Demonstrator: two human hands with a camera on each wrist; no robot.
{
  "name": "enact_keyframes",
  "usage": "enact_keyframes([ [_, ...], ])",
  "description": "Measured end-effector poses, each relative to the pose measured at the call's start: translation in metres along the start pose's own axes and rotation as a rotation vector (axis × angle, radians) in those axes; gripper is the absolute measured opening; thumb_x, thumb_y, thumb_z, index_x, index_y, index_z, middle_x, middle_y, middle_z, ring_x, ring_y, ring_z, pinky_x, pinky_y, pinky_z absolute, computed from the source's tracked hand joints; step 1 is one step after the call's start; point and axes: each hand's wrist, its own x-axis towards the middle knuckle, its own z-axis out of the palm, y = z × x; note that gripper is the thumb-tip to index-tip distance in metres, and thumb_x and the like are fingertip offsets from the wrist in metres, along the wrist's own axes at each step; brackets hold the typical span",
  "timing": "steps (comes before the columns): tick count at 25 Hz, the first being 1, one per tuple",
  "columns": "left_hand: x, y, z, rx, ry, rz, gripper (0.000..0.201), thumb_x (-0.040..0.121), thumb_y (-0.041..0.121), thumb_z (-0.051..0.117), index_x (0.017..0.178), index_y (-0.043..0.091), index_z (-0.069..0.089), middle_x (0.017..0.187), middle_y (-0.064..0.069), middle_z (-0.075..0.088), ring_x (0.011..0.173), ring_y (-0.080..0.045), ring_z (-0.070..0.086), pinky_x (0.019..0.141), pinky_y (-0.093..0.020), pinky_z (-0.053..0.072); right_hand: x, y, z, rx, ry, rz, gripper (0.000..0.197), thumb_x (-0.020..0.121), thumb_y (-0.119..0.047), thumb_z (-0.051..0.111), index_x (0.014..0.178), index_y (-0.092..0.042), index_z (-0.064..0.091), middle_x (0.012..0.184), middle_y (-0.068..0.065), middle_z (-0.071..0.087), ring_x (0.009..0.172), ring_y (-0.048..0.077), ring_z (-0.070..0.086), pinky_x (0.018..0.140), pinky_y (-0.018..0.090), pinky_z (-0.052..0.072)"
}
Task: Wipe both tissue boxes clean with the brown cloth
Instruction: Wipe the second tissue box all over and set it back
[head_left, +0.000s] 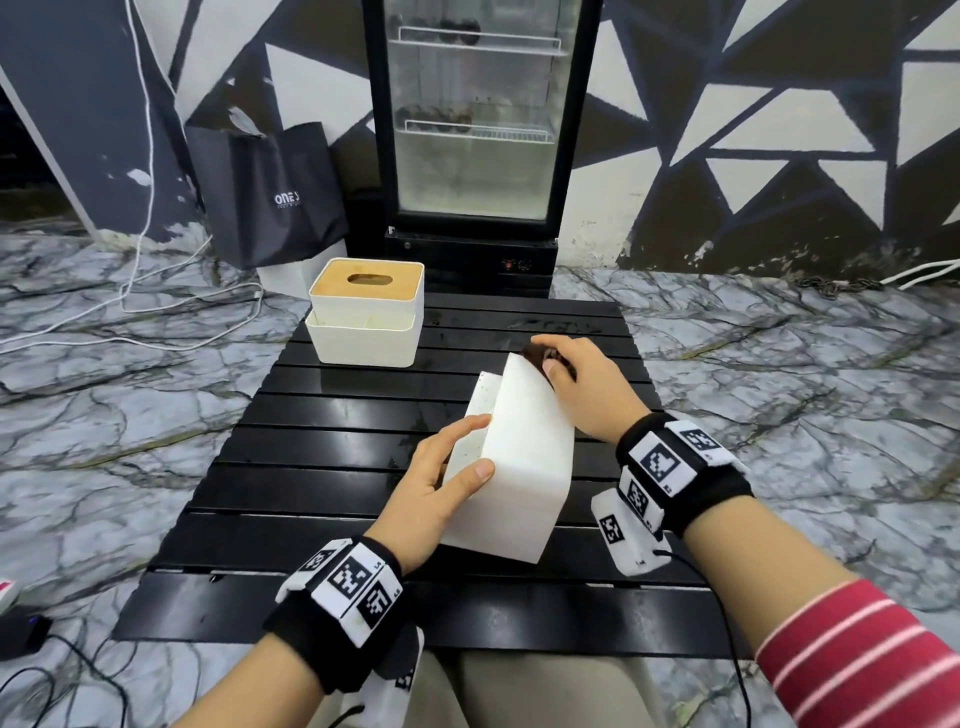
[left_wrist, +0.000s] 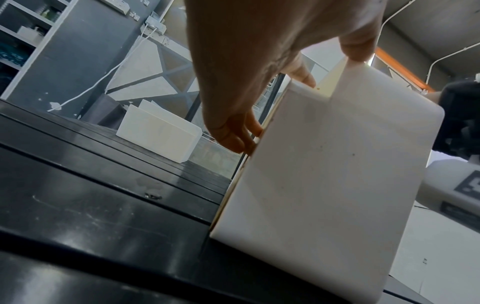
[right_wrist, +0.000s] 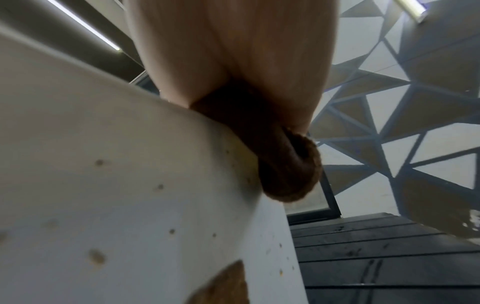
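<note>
A white tissue box (head_left: 519, 457) stands tipped on its side on the black slatted table (head_left: 322, 447), its base facing me. My left hand (head_left: 441, 483) steadies its near left edge, thumb on the base and fingers along the side; the same hold shows on the tipped box (left_wrist: 337, 164) in the left wrist view. My right hand (head_left: 576, 384) grips the bunched brown cloth (head_left: 545, 356) against the box's far top corner. Up close, the brown cloth (right_wrist: 283, 162) presses on a speckled white face (right_wrist: 130, 185). A second white tissue box (head_left: 366, 312) with a wooden lid sits at the table's far left.
A glass-door fridge (head_left: 478, 130) stands just behind the table, with a dark shopping bag (head_left: 270, 197) to its left. White cables (head_left: 135, 291) run over the marble floor. Bare slats lie right of the boxes.
</note>
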Motion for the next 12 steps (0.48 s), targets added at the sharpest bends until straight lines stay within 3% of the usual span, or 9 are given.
enact_keyframes([
  [2, -0.002, 0.002, 0.002, 0.015, 0.012, 0.001, 0.052, 0.068, 0.064, 0.055, 0.119, 0.056, 0.048, 0.139, 0.012, 0.043, 0.130, -0.006, 0.039, 0.112, -0.043, 0.031, -0.001, 0.002, -0.006, 0.053, 0.019, 0.038, 0.035, 0.096, -0.017, 0.036, 0.130, -0.022, 0.046, 0.121, 0.007, 0.049, 0.106, 0.020, 0.049, 0.083, 0.018, 0.030],
  [5, -0.005, 0.005, 0.002, 0.045, 0.025, -0.015, 0.054, 0.067, 0.064, 0.054, 0.120, 0.057, 0.047, 0.137, 0.013, 0.045, 0.126, -0.004, 0.043, 0.110, -0.043, 0.034, -0.007, 0.012, -0.011, 0.134, 0.076, 0.104, 0.035, 0.096, -0.017, 0.036, 0.130, -0.020, 0.047, 0.110, 0.005, 0.053, 0.083, 0.014, 0.051, 0.072, 0.021, 0.035],
  [7, -0.005, 0.011, 0.002, 0.097, 0.051, 0.010, 0.056, 0.067, 0.065, 0.054, 0.122, 0.057, 0.044, 0.136, 0.012, 0.045, 0.126, -0.009, 0.044, 0.110, -0.044, 0.034, -0.015, 0.024, -0.013, 0.221, 0.115, 0.170, 0.035, 0.096, -0.016, 0.036, 0.129, -0.018, 0.049, 0.104, 0.003, 0.054, 0.084, 0.016, 0.049, 0.073, 0.023, 0.036],
  [10, 0.001, 0.033, 0.009, 0.319, 0.114, 0.052, 0.060, 0.062, 0.071, 0.047, 0.120, 0.062, 0.035, 0.141, 0.012, 0.034, 0.128, -0.004, 0.035, 0.111, -0.037, 0.031, -0.030, 0.037, -0.013, 0.337, 0.166, 0.230, 0.032, 0.095, -0.014, 0.038, 0.124, -0.016, 0.053, 0.103, 0.005, 0.057, 0.084, 0.018, 0.051, 0.074, 0.026, 0.038],
  [12, 0.008, 0.049, 0.021, 0.515, 0.097, 0.047, 0.072, 0.056, 0.079, 0.043, 0.125, 0.063, 0.028, 0.145, 0.009, 0.025, 0.134, -0.009, 0.028, 0.111, -0.042, 0.030, -0.038, 0.038, -0.012, 0.386, 0.200, 0.241, 0.030, 0.095, -0.013, 0.040, 0.121, -0.016, 0.054, 0.102, 0.004, 0.057, 0.086, 0.016, 0.052, 0.076, 0.025, 0.038],
])
